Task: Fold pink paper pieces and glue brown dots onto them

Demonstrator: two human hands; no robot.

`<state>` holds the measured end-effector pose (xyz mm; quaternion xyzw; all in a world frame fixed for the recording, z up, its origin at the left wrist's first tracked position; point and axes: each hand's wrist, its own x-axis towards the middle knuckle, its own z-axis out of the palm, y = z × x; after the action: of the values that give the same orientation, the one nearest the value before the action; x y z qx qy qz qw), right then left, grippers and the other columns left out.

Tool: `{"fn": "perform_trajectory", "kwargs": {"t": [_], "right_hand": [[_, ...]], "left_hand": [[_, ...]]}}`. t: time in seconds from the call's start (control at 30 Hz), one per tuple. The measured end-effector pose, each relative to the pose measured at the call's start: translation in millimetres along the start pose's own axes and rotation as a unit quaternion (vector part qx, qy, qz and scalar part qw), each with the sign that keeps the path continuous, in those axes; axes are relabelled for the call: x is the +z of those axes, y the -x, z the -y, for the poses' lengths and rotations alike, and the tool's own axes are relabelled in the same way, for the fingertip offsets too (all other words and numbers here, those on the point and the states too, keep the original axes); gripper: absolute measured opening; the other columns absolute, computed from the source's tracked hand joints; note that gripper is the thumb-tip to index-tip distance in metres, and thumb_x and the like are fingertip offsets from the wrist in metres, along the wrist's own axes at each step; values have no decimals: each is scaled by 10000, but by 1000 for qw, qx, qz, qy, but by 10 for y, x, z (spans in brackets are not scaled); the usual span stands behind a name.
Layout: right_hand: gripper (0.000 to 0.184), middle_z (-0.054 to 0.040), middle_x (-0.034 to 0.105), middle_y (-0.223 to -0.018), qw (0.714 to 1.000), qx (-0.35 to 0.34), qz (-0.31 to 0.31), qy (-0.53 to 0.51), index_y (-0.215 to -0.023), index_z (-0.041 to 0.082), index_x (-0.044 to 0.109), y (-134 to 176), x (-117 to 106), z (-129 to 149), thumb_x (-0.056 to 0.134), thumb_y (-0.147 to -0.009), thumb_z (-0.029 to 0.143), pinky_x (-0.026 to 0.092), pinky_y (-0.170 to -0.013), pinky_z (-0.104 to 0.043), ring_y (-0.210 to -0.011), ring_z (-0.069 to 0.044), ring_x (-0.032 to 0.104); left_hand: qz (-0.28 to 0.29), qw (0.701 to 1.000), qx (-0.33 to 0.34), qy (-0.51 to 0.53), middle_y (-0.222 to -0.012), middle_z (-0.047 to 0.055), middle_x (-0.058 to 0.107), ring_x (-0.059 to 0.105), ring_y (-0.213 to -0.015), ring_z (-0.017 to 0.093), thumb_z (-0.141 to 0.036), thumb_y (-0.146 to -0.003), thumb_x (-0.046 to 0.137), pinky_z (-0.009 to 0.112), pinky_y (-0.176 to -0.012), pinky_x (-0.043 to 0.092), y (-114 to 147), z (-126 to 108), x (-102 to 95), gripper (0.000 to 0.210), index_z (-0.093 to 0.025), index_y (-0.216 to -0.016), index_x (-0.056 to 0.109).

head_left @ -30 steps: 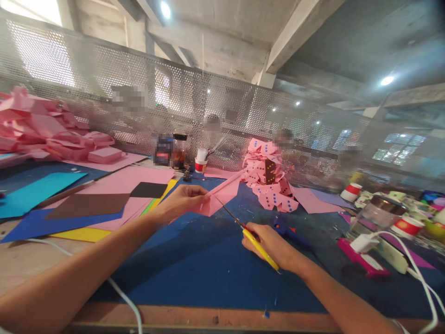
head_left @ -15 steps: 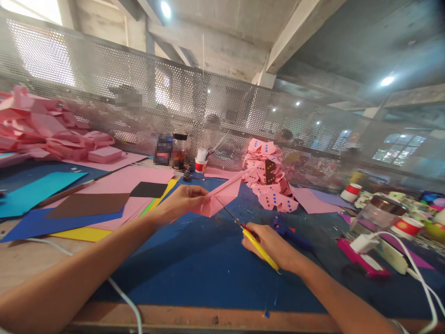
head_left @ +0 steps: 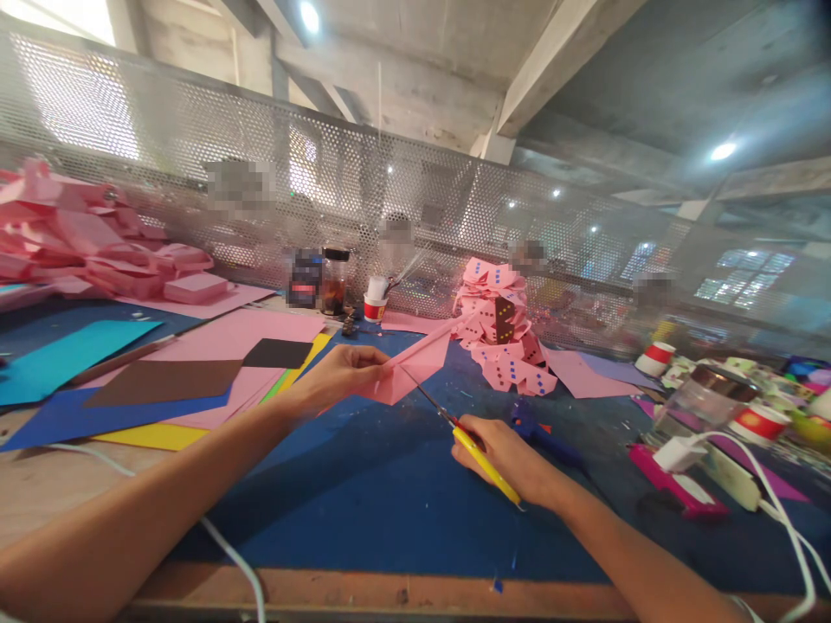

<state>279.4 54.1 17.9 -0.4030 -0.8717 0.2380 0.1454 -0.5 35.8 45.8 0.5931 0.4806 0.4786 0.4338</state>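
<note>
Over the blue mat (head_left: 363, 510), my left hand (head_left: 344, 372) pinches the left end of a folded piece of pink paper (head_left: 415, 368) between thumb and fingers. My right hand (head_left: 503, 459) is closed round yellow-handled scissors (head_left: 481, 463). Their thin metal blades point up and left, and the tips meet the pink paper just right of my left fingers. Whether the blades are apart cannot be made out. Behind the paper stands a heap of folded pink paper pieces (head_left: 493, 303) dotted with small blue and dark squares. A blue glue gun (head_left: 545, 437) lies beyond my right hand.
Coloured sheets (head_left: 169, 381) lie at left, below a large pile of pink paper shapes (head_left: 84, 234). A jar (head_left: 334, 285) and a paper cup (head_left: 375, 307) stand at the back. At right are a clear jar (head_left: 701, 402), a pink power strip (head_left: 681, 489) and white cables (head_left: 789, 510).
</note>
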Motion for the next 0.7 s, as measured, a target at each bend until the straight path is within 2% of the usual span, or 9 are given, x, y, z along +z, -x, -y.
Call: {"fn": "perform_trajectory", "kwargs": {"t": [0.7], "right_hand": [[167,41,546,-635,1000,4,-5,11,-723,180,490,2,8,-1,551,-849,272,233,-492,-209,-538,-75,413]], "left_hand": [[-3,1000,2,-14,-695,3,652,545,-618,122,-454,-718,732,228,-574,395,20,-14,4,320,-151,-818,710]]}}
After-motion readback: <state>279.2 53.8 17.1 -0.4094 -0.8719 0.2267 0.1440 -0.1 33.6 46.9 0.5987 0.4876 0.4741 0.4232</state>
